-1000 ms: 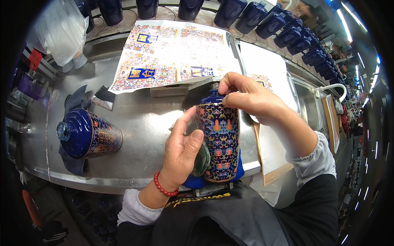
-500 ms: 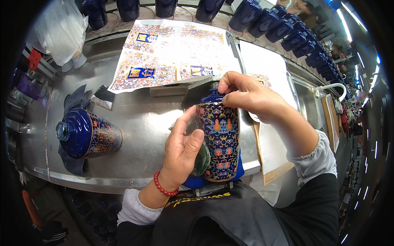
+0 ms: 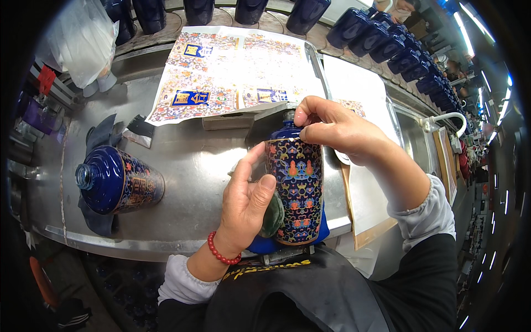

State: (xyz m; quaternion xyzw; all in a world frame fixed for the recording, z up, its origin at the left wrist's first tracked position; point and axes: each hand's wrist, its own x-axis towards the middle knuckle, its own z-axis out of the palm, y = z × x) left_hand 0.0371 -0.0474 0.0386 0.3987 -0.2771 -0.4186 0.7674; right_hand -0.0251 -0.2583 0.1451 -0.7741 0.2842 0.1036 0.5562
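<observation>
A dark blue glass bottle (image 3: 295,182) with a colourful floral wrap stands tilted toward me at the front edge of the metal bench, its base against a blue pad (image 3: 322,226). My left hand (image 3: 245,202) is wrapped round its left side, index finger at the shoulder and thumb along the front. My right hand (image 3: 337,130) has its fingers curled by the neck, the thumb pressing on the shoulder at the wrap's top edge. Between my left wrist and the bottle sits a dark green, smooth rounded object (image 3: 273,217). Part of the neck is behind my right fingers.
Another patterned blue bottle (image 3: 121,180) lies on a dark cloth (image 3: 99,220) at the left. Printed floral sheets (image 3: 193,74) cover the bench's back. Beyond them, blue bottles (image 3: 348,27) line a slatted conveyor (image 3: 224,18). A plastic bag (image 3: 80,41) hangs at far left; a white pipe (image 3: 445,119) stands right.
The blue bottles on the conveyor have shifted to the right. My hands and the bottle they hold stay almost still.
</observation>
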